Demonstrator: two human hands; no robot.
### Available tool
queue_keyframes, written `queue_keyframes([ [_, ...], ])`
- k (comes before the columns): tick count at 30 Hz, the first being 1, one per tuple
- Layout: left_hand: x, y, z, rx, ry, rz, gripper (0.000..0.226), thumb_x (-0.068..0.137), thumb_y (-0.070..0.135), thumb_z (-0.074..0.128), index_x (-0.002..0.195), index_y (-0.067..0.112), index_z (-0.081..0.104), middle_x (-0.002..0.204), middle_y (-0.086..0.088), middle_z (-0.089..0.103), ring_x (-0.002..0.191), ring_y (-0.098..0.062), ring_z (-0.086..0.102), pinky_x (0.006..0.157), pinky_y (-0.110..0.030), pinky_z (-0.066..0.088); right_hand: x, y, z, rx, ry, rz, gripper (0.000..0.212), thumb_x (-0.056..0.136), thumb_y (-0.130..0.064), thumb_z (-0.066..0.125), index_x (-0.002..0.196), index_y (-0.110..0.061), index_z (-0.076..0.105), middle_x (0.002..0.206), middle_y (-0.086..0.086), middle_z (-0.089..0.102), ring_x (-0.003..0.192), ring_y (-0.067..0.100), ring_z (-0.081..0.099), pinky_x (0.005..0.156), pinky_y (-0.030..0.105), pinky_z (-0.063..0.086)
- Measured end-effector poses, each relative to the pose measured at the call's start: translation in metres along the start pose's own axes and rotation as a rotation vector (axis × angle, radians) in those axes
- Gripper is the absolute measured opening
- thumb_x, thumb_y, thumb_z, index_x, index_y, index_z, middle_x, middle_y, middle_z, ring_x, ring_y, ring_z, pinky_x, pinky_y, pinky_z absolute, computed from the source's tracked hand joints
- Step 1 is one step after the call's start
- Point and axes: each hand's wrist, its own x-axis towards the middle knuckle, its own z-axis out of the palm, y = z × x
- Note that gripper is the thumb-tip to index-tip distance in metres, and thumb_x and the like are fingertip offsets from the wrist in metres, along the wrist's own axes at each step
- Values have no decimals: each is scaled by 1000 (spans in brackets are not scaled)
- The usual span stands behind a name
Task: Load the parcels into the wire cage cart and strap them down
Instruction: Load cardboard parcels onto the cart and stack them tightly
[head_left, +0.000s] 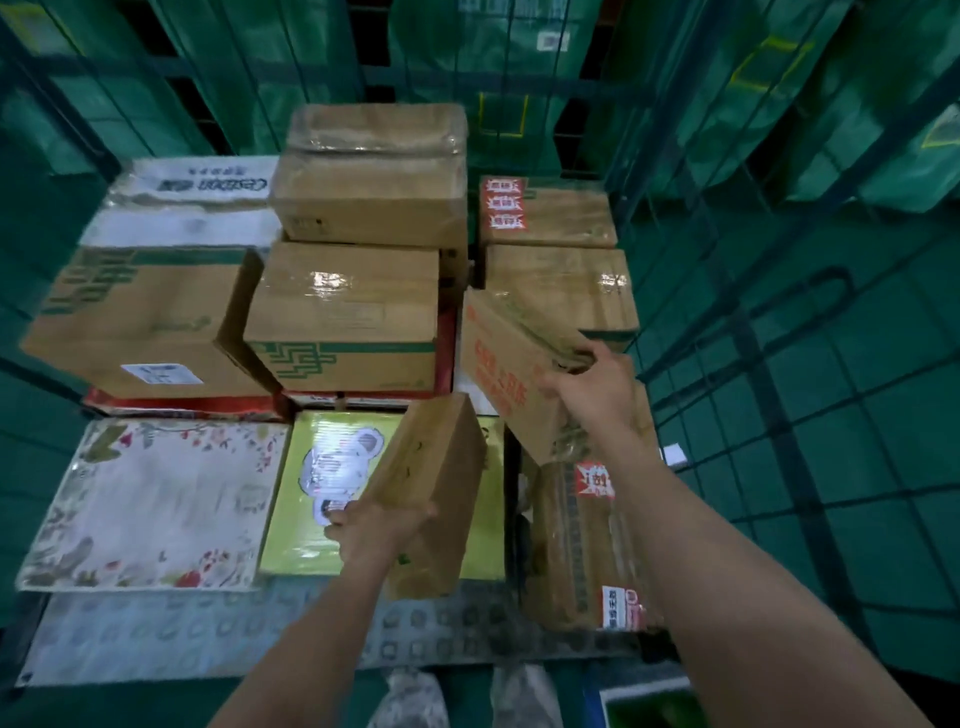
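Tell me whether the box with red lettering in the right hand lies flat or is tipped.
Tipped. The red-lettered box slants, one end raised against the stack, gripped at its top edge by the right hand.

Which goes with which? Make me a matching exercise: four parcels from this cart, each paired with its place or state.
Things:
1. small brown box
2. red-lettered box
3. flowered parcel
4. yellow box

Places or states:
A. lies flat at the near left
B. gripped by the left hand
C. tilted, held by the right hand
D. lies flat under the small brown box

Pairs: 1-B, 2-C, 3-A, 4-D
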Motion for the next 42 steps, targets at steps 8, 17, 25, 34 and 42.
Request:
queue_keyframes([
  [8,-3,64,37,-77,28,-133,117,68,68,66,141,-9,17,145,-24,25,136,-37,21,110,-39,24,81,-3,-16,-130,-43,-88,65,67,-33,72,128,-27,51,129,5,40,119,25,43,92,40,46],
  [17,4,106,40,-69,8,-160,111,71,66,63,140,-9,19,141,-24,29,134,-35,25,109,-37,23,144,-11,-38,-188,-191,-270,38,64,0,69,81,-32,59,129,-3,40,126,20,36,101,30,36],
  [25,15,122,26,-112,-2,-271,120,61,75,64,142,-3,25,140,-19,34,132,-34,29,108,-39,23,167,-13,-37,-380,-407,-503,43,73,13,52,99,-20,62,153,1,21,142,25,21,115,31,24],
  [34,32,133,47,-150,13,-303,118,65,69,66,143,-6,18,145,-23,26,136,-36,22,111,-42,20,205,46,-20,-902,-339,-449,58,78,8,58,129,-14,41,141,10,25,130,34,28,95,39,44],
  [42,32,156,71,-150,70,-276,108,74,59,66,140,-11,17,143,-24,27,136,-35,20,110,-39,17,216,84,-3,-773,-242,-392,63,78,14,56,133,-13,40,152,4,19,140,30,16,104,37,38],
])
